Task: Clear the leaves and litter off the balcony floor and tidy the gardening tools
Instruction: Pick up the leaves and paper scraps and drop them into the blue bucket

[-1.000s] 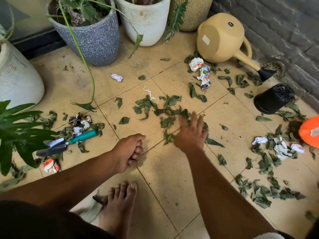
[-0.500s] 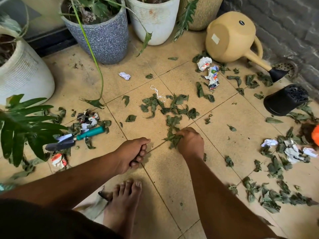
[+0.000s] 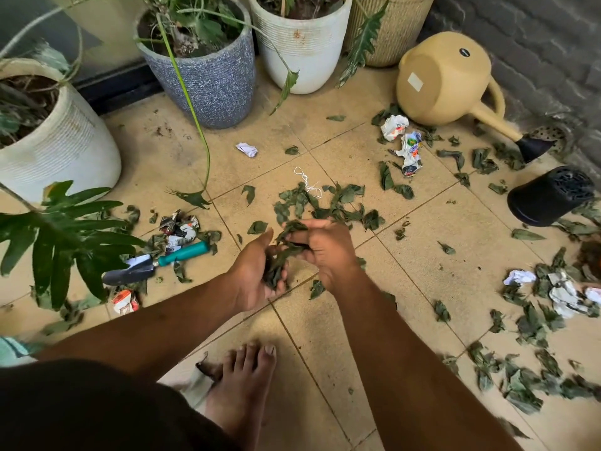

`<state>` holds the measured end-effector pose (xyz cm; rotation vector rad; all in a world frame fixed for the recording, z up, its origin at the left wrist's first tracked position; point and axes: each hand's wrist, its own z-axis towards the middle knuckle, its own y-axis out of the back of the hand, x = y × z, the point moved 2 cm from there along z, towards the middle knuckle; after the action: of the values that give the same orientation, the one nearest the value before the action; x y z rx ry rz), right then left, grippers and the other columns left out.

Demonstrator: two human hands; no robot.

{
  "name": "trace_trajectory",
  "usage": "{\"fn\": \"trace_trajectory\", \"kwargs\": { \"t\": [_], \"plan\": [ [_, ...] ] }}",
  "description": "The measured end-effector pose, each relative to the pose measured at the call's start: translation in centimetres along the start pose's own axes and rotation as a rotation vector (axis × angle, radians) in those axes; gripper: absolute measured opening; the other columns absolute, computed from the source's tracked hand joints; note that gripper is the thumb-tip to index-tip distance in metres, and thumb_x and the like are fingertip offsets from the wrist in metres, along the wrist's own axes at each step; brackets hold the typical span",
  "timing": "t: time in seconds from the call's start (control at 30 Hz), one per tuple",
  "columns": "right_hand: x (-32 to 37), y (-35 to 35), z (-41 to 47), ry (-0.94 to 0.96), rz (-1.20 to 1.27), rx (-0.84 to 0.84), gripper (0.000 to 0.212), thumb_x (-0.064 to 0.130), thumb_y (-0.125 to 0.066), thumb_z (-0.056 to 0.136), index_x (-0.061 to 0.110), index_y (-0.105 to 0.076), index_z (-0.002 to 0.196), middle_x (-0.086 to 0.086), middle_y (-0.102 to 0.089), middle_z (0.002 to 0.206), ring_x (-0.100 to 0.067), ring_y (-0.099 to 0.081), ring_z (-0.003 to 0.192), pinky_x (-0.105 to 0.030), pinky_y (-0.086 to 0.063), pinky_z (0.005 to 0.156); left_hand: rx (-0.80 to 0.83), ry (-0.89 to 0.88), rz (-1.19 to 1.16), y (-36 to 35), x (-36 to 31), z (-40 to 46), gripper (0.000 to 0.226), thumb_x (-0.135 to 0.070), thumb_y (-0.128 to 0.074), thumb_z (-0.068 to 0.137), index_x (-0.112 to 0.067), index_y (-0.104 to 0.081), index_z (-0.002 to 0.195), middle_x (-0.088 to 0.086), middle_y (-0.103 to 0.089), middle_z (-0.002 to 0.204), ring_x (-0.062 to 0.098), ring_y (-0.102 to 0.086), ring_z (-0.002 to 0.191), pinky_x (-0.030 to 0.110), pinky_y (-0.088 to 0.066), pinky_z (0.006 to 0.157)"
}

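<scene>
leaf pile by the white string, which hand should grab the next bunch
Right. The right hand is nearer that leaf pile and only pinches a few leaves, while the cupped left hand holds the gathered bunch.

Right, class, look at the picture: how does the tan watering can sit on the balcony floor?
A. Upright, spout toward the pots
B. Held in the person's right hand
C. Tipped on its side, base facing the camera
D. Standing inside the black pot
C: the watering can lies tipped over on the floor, its round base facing the camera, spout running right.
</scene>
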<state>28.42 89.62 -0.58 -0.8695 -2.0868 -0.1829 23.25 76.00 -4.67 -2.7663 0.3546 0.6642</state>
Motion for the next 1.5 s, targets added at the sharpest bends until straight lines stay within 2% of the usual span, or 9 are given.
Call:
{"fn": "trace_trajectory", "kwargs": {
  "t": [0.17,0.27,0.5,0.83,1.13,1.3,1.37,1.43,1.5],
  "plan": [
    [-2.4,-2.2,-1.3,0.132,-0.207,-0.053,0.022,-0.002,-0.079,0.084,0.016,-0.084,0.096,0.003,-0.081,0.089,-0.018,-0.08,0.08,-0.047,-0.066,0.08,0.078,-0.029,-0.083,-0.4,-1.1,0.0,0.057,-0.062,-0.037,0.109,-0.017,-0.06,0.136,0.019,-0.071,0.131,0.027,-0.071,0.102,0.043,-0.058,0.09],
    [-3.3,-3.0,-2.1,0.411,-0.573,-0.123,0.029,0.003,-0.075,0.086,0.028,-0.085,0.1,0.017,-0.079,0.1,-0.003,-0.075,0.078,-0.032,-0.065,0.079,0.059,0.093,0.481,1.6,9.2,-1.7,0.078,-0.03,-0.046,0.112,-0.046,0.017,0.155,0.01,-0.011,0.179,0.039,-0.015,0.162,0.052,-0.017,0.13],
    [-4.1,-4.3,-3.5,0.649,-1.156,-0.059,0.025,0.013,-0.062,0.09,0.016,-0.077,0.11,-0.001,-0.069,0.113,-0.026,-0.07,0.087,-0.039,-0.061,0.077,-0.051,0.115,0.784,4.9,14.4,0.0,0.06,-0.033,-0.024,0.116,-0.04,0.014,0.163,-0.001,0.009,0.179,0.038,0.006,0.164,0.053,-0.006,0.129],
    [-1.9,-4.0,-3.5,0.312,-0.813,0.123,0.06,0.004,-0.067,0.075,0.031,-0.042,0.124,-0.001,-0.072,0.105,-0.023,-0.069,0.091,-0.035,-0.059,0.073,0.009,0.062,0.76,5.4,13.8,-0.2,0.064,-0.03,-0.028,0.116,-0.037,0.011,0.165,0.001,0.011,0.179,0.039,0.008,0.163,0.053,-0.008,0.13],
    [-2.5,-3.2,-2.6,0.607,-0.922,-0.175,0.048,-0.005,-0.072,0.076,0.028,-0.053,0.104,0.004,-0.064,0.103,-0.015,-0.066,0.084,-0.037,-0.062,0.077,0.008,-0.047,0.856,4.8,15.0,0.2,0.062,-0.029,-0.028,0.114,-0.034,0.003,0.167,0.003,0.004,0.179,0.041,0.002,0.164,0.053,-0.015,0.13],
    [-2.7,-1.8,-1.8,0.403,-0.762,0.007,0.035,0.003,-0.083,0.076,0.026,-0.066,0.096,0.009,-0.069,0.096,-0.012,-0.07,0.088,-0.038,-0.064,0.078,-0.081,-0.051,0.807,4.3,14.3,-0.9,0.063,-0.024,-0.03,0.112,-0.03,0.001,0.167,0.007,-0.001,0.179,0.041,-0.004,0.164,0.053,-0.018,0.131],
    [-2.6,0.2,-0.8,0.239,-0.533,0.074,0.024,0.014,-0.084,0.083,0.026,-0.07,0.098,0.007,-0.074,0.095,-0.014,-0.073,0.09,-0.038,-0.064,0.083,-0.083,-0.01,0.269,2.7,6.5,-0.7,0.05,-0.031,-0.032,0.113,-0.02,-0.03,0.162,0.026,-0.033,0.165,0.036,-0.037,0.155,0.043,-0.037,0.126],
    [-2.3,3.3,0.6,0.241,-0.594,-0.05,0.011,0.028,-0.078,0.091,0.027,-0.071,0.1,0.01,-0.074,0.092,-0.011,-0.072,0.085,-0.026,-0.059,0.074,-0.062,-0.02,0.009,0.6,-1.2,-0.2,0.027,-0.04,-0.049,0.11,-0.019,-0.065,0.11,0.027,-0.062,0.093,0.02,-0.075,0.078,0.021,-0.06,0.067],
    [-2.3,7.6,1.9,0.235,-0.935,-0.301,0.018,0.037,-0.069,0.096,0.023,-0.069,0.109,0.009,-0.066,0.091,-0.009,-0.065,0.076,-0.021,-0.049,0.062,-0.079,-0.038,0.093,1.4,-0.6,1.2,0.028,-0.039,-0.063,0.104,-0.025,-0.054,0.082,0.001,-0.048,0.064,0.012,-0.041,0.044,0.021,-0.03,0.037]
  ]
}}
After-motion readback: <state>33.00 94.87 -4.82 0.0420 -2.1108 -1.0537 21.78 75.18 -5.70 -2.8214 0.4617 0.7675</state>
